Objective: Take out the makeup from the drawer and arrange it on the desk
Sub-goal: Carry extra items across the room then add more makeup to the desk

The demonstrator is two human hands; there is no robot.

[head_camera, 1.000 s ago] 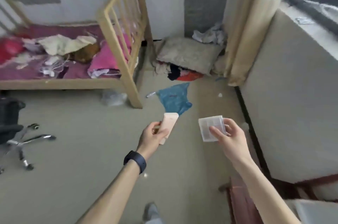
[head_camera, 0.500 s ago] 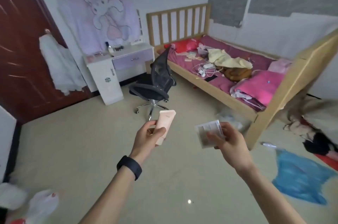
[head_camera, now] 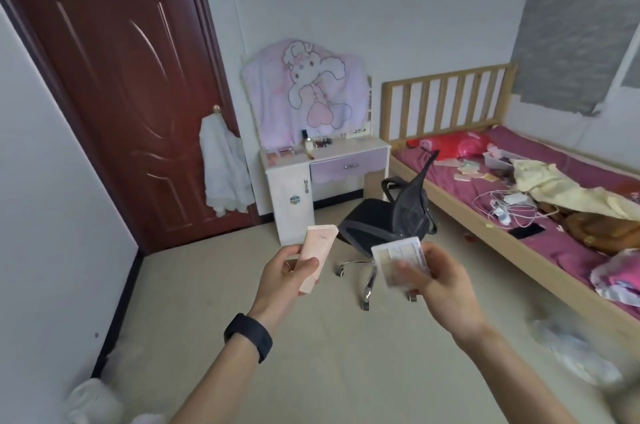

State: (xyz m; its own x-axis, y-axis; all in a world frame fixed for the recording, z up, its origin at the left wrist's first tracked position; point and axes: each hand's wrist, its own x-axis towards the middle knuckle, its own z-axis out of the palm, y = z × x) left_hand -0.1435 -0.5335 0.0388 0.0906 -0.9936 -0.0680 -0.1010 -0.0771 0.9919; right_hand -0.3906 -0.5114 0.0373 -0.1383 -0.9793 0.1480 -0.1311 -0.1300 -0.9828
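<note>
While both arms are reaching out over the floor, the left hand (head_camera: 289, 276) is gripping a pale pink tube (head_camera: 318, 255), its thumb curling across the front and the tube's flat crimped end pointing toward one o'clock. At three o'clock of it, and apart from it, the right hand (head_camera: 441, 280) is pinching a clear flat case (head_camera: 398, 259) between thumb and fingers; its contents are showing too blurred to read. At twelve o'clock from the hands, against the far wall, the white table (head_camera: 360, 147) is standing with its lilac drawer (head_camera: 348, 167) sitting closed and small cosmetics (head_camera: 313, 145) lying toward its eleven o'clock corner. A black swivel chair (head_camera: 388, 215) is standing between the hands and the table.
</note>
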